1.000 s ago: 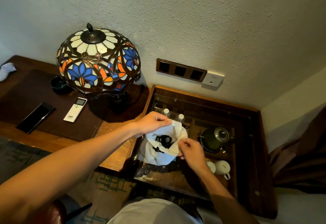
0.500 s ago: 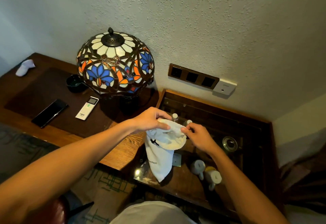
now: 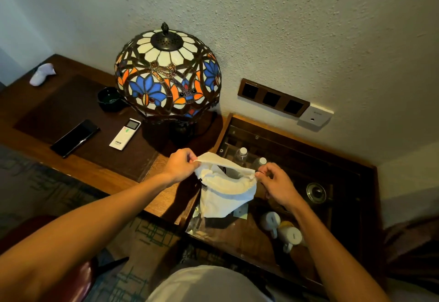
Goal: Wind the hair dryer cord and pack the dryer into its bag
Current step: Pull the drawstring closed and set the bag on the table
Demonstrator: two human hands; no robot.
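A white cloth drawstring bag (image 3: 224, 194) hangs in the air over the edge of a glass-topped cabinet. My left hand (image 3: 181, 165) pinches the left end of its rim. My right hand (image 3: 273, 178) pinches the right end, where a thin black drawstring shows at the fingers. The rim is stretched flat between the two hands, with only a narrow gap at the mouth. The bag bulges below. The hair dryer and its cord are hidden inside it.
A stained-glass lamp (image 3: 167, 73) stands on the wooden desk (image 3: 123, 166) left of the bag, with a remote (image 3: 124, 134), a phone (image 3: 74, 137) and an ashtray (image 3: 109, 99). Under the cabinet's glass (image 3: 242, 232) are bottles (image 3: 242, 153), cups (image 3: 282, 229) and a kettle lid (image 3: 316, 192). Wall sockets (image 3: 273, 98) sit behind.
The bag's mouth, wide open a second ago with the black dryer showing inside, is pulled flat and nearly closed. My hands have moved apart, and the bag has been lifted.
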